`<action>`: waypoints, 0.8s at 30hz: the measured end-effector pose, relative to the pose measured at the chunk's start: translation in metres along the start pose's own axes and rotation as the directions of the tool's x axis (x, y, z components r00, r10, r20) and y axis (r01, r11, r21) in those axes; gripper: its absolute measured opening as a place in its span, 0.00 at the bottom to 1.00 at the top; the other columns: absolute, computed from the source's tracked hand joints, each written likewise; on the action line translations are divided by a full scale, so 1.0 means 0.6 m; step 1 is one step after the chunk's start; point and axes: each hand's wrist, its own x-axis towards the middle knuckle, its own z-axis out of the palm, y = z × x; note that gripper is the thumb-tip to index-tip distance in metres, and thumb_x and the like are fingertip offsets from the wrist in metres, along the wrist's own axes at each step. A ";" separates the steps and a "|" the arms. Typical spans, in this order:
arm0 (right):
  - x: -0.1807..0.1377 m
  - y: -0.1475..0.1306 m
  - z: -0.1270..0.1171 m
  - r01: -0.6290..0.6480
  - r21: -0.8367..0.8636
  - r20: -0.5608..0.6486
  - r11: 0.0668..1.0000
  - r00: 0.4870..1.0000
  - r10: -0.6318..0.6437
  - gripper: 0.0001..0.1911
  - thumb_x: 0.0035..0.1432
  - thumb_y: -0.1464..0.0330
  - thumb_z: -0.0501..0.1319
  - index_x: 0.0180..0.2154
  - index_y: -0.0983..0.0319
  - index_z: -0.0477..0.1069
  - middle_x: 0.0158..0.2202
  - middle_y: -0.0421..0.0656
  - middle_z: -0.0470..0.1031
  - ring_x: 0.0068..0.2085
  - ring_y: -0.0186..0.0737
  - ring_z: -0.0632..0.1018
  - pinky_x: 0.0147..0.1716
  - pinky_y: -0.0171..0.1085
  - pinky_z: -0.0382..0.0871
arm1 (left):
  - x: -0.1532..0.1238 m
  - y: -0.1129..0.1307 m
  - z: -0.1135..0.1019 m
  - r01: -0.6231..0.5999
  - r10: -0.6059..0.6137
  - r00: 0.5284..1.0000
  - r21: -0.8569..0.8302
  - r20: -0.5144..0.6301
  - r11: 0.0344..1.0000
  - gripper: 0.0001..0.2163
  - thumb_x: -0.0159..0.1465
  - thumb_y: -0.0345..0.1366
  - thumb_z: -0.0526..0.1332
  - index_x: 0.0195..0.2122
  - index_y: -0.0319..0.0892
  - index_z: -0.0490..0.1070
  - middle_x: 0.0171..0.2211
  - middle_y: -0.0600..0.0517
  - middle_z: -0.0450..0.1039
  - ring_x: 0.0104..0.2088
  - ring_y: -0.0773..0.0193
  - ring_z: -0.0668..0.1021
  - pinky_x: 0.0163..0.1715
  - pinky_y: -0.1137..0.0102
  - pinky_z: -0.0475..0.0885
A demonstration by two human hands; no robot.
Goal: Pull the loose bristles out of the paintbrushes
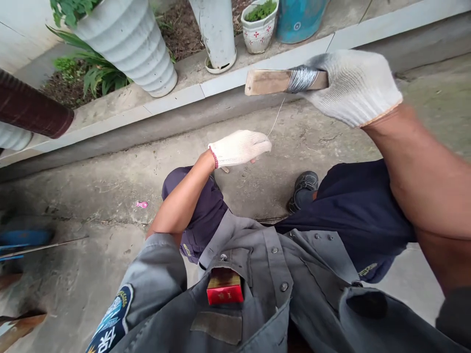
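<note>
My right hand (355, 86), in a white knitted glove with grey smudges, grips one end of a flat wooden stick (267, 82). Silvery wire (302, 78) is wound in many turns around the stick beside my fingers. A thin loose strand of wire (276, 116) runs down from near the stick to my left hand (241, 148). That hand, also gloved in white, has its fingers pinched together where the strand ends. Below the left wrist, the tip of a small light-brown piece (225, 169) shows; the rest of it is hidden.
A low tiled ledge (172, 104) crosses ahead, bearing a large white ribbed pot (128, 44), a small flowered pot (259, 37) and a blue container (300, 19). A pink object (142, 204) lies on the concrete floor. A red box (225, 294) sits in my shirt pocket.
</note>
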 end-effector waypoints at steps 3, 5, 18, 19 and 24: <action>0.007 -0.011 0.010 -0.055 -0.024 0.087 0.998 0.995 0.057 0.27 0.68 0.46 0.50 0.52 0.57 0.74 0.44 0.55 0.80 0.44 0.55 0.80 0.43 0.47 0.69 | 0.000 -0.033 0.008 -0.066 0.064 0.998 -0.086 -0.022 0.994 0.13 0.72 0.43 0.55 0.42 0.43 0.77 0.26 0.52 0.74 0.25 0.66 0.74 0.25 0.73 0.69; 0.013 -0.017 0.021 -0.100 -0.054 0.141 0.994 0.984 0.106 0.27 0.66 0.45 0.52 0.49 0.57 0.74 0.41 0.56 0.80 0.41 0.56 0.79 0.41 0.48 0.69 | -0.003 -0.054 0.015 -0.124 0.114 0.991 -0.145 -0.075 0.982 0.14 0.74 0.44 0.53 0.44 0.44 0.76 0.28 0.52 0.75 0.25 0.68 0.73 0.26 0.72 0.69; 0.012 -0.065 0.078 -0.115 -0.037 0.423 0.993 0.898 0.120 0.14 0.64 0.56 0.50 0.33 0.54 0.68 0.34 0.56 0.79 0.36 0.58 0.80 0.35 0.47 0.65 | -0.004 -0.108 0.117 -0.225 0.320 0.943 0.543 -0.086 0.809 0.20 0.78 0.42 0.44 0.50 0.42 0.75 0.45 0.42 0.80 0.41 0.52 0.82 0.38 0.63 0.72; 0.009 -0.063 0.081 -0.112 -0.044 0.422 0.993 0.899 0.120 0.12 0.63 0.57 0.51 0.31 0.54 0.68 0.35 0.55 0.79 0.36 0.58 0.81 0.35 0.47 0.66 | -0.003 -0.107 0.120 -0.225 0.321 0.944 0.560 -0.077 0.797 0.21 0.78 0.42 0.43 0.50 0.41 0.75 0.45 0.42 0.80 0.40 0.52 0.82 0.37 0.62 0.72; -0.010 -0.032 0.114 -0.051 -0.053 0.483 0.997 0.873 0.070 0.11 0.61 0.67 0.53 0.32 0.54 0.73 0.36 0.55 0.80 0.39 0.56 0.82 0.34 0.47 0.66 | 0.011 -0.099 0.121 -0.239 0.343 0.938 0.613 -0.056 0.753 0.21 0.78 0.42 0.42 0.48 0.43 0.75 0.47 0.45 0.80 0.42 0.54 0.82 0.37 0.64 0.72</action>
